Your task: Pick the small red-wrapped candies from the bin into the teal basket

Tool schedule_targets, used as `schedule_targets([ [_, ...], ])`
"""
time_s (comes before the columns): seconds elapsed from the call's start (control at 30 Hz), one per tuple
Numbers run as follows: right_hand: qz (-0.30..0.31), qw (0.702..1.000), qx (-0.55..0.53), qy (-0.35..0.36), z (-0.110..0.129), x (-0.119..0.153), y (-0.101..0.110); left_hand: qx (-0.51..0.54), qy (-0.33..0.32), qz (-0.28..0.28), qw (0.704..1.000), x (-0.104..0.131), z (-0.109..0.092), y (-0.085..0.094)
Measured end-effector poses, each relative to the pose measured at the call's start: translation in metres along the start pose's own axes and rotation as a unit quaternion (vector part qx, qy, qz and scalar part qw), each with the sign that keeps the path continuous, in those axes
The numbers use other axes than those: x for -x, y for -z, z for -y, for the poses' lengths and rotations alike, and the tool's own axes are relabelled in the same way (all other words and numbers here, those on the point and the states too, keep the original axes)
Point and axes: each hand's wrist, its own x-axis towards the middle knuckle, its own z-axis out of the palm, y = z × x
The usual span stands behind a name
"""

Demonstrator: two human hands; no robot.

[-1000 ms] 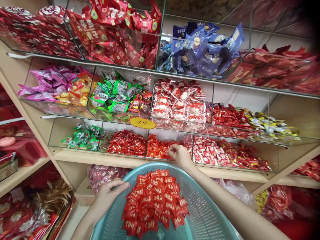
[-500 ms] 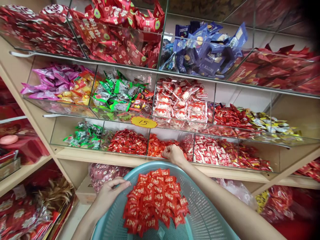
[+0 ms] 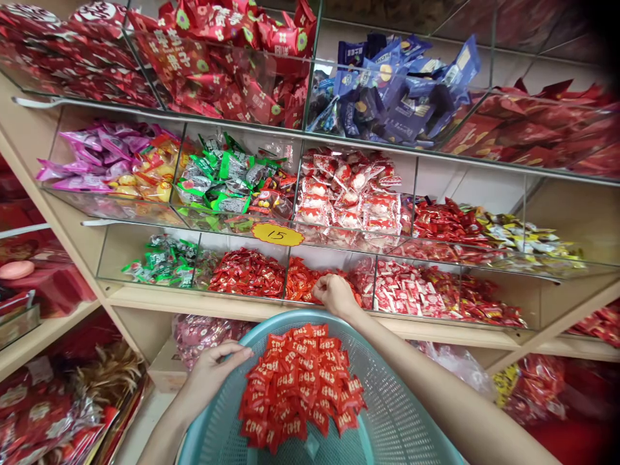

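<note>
A teal plastic basket with perforated walls sits below the shelf, tilted towards me. A heap of red wrapped candies with pale lettering lies inside it. My left hand is closed on the basket's left rim, thumb and fingers along the edge. Over the front pane of a bottom-row compartment, my right hand has its fingers curled down at the orange-red candies. Whatever may be in those fingers is hidden. My right forearm passes over the basket's right rim.
Clear panes divide the shelves. Green-wrapped candies, dark red candies and pink-white candies flank my right hand's compartment. A yellow tag reading 15 hangs above. Below stand a cardboard box and a clear plastic bag.
The view has shifted very slightly. My right hand stays at the same compartment with its fingers bent, and my left hand remains on the basket's rim.
</note>
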Motion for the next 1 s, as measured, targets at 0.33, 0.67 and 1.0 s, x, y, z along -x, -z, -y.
schedule_targets([
  [0.33,-0.062,0.98,-0.176,0.074,0.0,0.056,0.047,0.001,0.013,-0.003,1.0,0.001,-0.003,-0.001],
  [0.67,0.113,0.909,-0.37,-0.152,-0.042,0.124,-0.008,-0.019,0.004,-0.016,1.0,0.001,-0.004,-0.001],
  [1.0,0.11,0.711,-0.544,-0.432,-0.045,0.127,-0.038,-0.019,0.023,-0.004,1.0,0.0,-0.007,-0.001],
])
